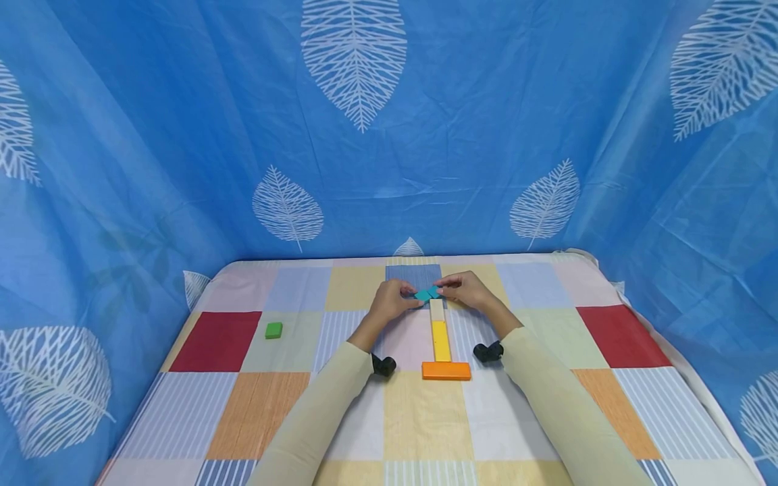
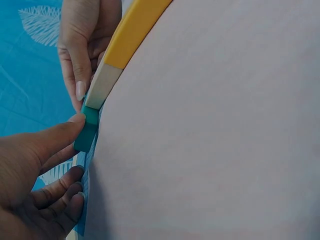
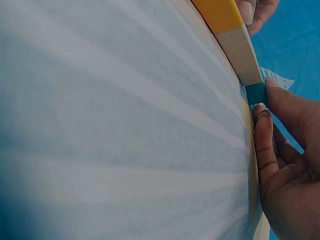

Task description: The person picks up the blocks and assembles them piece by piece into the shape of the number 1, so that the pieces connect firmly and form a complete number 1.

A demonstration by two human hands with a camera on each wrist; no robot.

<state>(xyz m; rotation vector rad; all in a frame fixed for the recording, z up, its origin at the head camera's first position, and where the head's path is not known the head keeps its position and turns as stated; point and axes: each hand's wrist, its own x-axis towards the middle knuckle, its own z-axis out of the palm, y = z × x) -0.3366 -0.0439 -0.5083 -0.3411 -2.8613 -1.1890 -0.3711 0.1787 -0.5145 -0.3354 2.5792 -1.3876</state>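
Observation:
Two small teal blocks lie side by side at the far end of a row on the cloth. My left hand (image 1: 389, 302) pinches the left teal block (image 1: 422, 295) between thumb and fingers, and my right hand (image 1: 467, 290) pinches the right teal block (image 1: 434, 291) from the other side. In the right wrist view, the teal block (image 3: 256, 93) sits against the end of a plain wooden block (image 3: 241, 57). Nearer me, a yellow block (image 1: 441, 341) continues the row, and an orange block (image 1: 446, 370) lies crosswise at its near end.
A green square block (image 1: 273, 330) lies alone to the left on the patchwork cloth (image 1: 358, 432). Blue leaf-printed curtains (image 1: 425, 175) stand behind the table and at both sides. Black wrist cameras (image 1: 383, 366) hang below both wrists, on either side of the row.

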